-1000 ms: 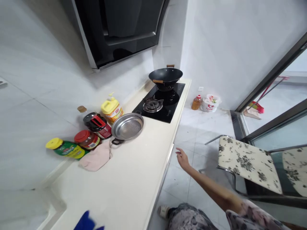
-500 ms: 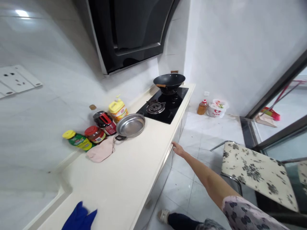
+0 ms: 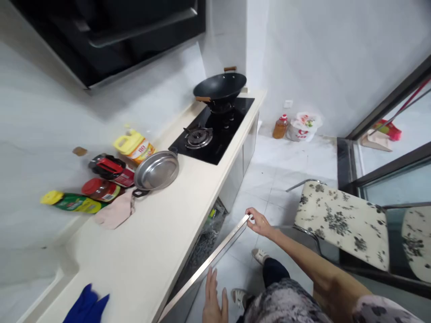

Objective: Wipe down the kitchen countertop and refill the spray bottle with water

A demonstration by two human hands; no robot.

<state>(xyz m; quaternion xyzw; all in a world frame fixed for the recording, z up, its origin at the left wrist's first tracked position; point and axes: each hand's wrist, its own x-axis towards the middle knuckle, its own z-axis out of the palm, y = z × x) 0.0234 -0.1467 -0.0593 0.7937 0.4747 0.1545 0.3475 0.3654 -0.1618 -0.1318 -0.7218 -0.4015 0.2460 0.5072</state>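
My right hand [image 3: 258,222] grips the outer top corner of a cabinet door [image 3: 212,259], its fingers curled over the edge. The door stands swung out at an angle from under the white counter [image 3: 161,229]. Behind it the dark cabinet inside [image 3: 206,240] shows, with a small yellow-green item in the gap; the contents are hard to make out. My left hand [image 3: 213,298] is at the bottom of the view beside the door, fingers stretched out and holding nothing. Whether it touches the door I cannot tell.
On the counter are a steel pan [image 3: 157,170], a pink cloth [image 3: 116,210], several bottles and jars, and blue gloves [image 3: 86,305]. A wok [image 3: 220,87] sits on the black stove [image 3: 215,134]. A flowered chair [image 3: 340,224] stands at right, a bag [image 3: 303,128] by the wall.
The cabinet door has swung outward with my right hand on its edge, showing the inside. My left hand has come into view at the bottom. The camera view has shifted.
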